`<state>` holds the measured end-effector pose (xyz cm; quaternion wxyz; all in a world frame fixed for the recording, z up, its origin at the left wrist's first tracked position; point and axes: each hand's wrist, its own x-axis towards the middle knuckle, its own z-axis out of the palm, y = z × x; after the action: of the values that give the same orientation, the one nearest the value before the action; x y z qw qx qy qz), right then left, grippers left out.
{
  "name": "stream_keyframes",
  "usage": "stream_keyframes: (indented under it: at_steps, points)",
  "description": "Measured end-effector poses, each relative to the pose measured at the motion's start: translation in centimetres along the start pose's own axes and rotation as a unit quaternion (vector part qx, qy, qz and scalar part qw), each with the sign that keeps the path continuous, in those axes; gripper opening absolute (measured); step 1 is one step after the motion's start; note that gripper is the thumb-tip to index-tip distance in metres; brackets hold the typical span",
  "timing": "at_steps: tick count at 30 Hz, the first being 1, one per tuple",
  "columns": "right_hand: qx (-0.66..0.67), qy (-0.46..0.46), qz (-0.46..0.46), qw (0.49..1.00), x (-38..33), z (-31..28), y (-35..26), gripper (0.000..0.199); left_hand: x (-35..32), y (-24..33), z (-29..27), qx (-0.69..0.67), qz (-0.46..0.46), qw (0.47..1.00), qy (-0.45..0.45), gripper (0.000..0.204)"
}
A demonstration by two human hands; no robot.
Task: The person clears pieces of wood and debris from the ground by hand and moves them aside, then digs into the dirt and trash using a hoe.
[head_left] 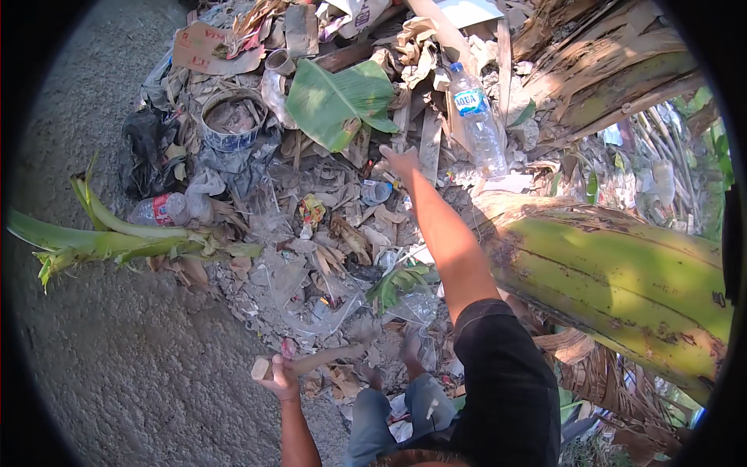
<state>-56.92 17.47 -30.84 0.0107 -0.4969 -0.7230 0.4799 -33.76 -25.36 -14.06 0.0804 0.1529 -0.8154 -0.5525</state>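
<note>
Green and brown-streaked, a thick banana trunk (622, 272) is lying across the right side of your view, the biggest thing here, with dry husks peeling off beneath it. Left of it, a heap of litter (327, 218) is spreading over the grey ground (117, 350): torn cardboard, crumpled paper, clear plastic film and dead leaves. A cut green stalk (109, 237) is jutting out of the heap toward your left, and a broad green banana leaf (338, 101) is sitting near the top of the pile. A clear plastic bottle (476, 117) with a blue label is lying just right of that leaf, beside a round blue-and-white tub (231, 121) farther left. You are stretching your right arm far out over the rubbish, and your right hand (401, 162) is reaching down with fingers spread loose, gripping nothing, just below the leaf and near the bottle's lower end; whether it is touching the scraps under it is not clear. Your left hand (278, 377) is staying low near your knees, wrapped tight around a wooden handle (311, 362) whose pale cut end is poking out to the left of your fist while the rest is running right over the litter.
</note>
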Motion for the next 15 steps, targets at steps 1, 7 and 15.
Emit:
stream_keyframes:
  at_steps: [1, 7, 15]
  points:
    - [0.007, -0.008, -0.007, 1.0, 0.8, 0.5, -0.2, 0.097, 0.0, -0.1, 0.1, -0.006, 0.005, 1.0, 0.003, 0.038]
    - [-0.085, 0.002, -0.02, 0.996, 3.0, 1.1, 0.7, 0.058, 0.1, -1.0, -0.7, -0.009, 0.014, 1.0, -0.01, 0.035]
    - [-0.057, -0.073, -0.029, 0.995, -3.4, -5.6, -0.2, 0.044, 1.0, -1.2, -0.5, 0.016, -0.049, 0.998, 0.033, 0.026]
